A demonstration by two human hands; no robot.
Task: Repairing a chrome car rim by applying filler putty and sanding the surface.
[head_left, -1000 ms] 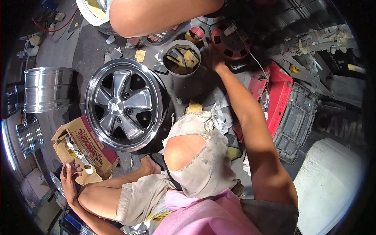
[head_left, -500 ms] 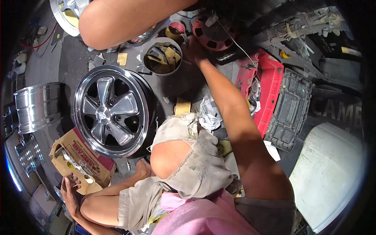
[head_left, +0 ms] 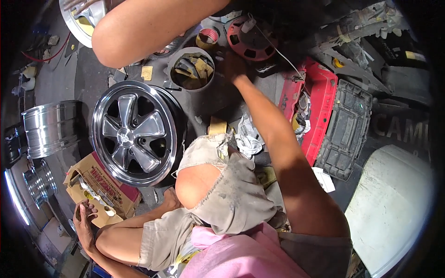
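My right hand [head_left: 232, 67] reaches forward into shadow between a bucket [head_left: 172, 60] of scraps and abrasive pieces and a round red device [head_left: 245, 44] with slots and a white cord; its fingers are too dark to tell their grip. A small yellow tin [head_left: 205, 45] stands beside them. My left hand [head_left: 85, 214] rests by my left knee, fingers loosely curled and apart, holding nothing, near a torn cardboard box [head_left: 123, 204]. A polished five-spoke wheel [head_left: 127, 104] lies face up left of my raised right knee.
More silver rims [head_left: 51, 129] sit at left. Another person's knee [head_left: 139, 32] juts in at top, their hand [head_left: 83, 4] on a wheel. At right are a red toolbox [head_left: 320, 111], its dark lid [head_left: 345, 129] and a white panel [head_left: 389, 208]. Crumpled paper [head_left: 250, 134] lies near my right arm.
The whole view has shifted left and slightly down over the last second. My right hand stays beside the red device. The other person's hand now shows on their wheel at top left.
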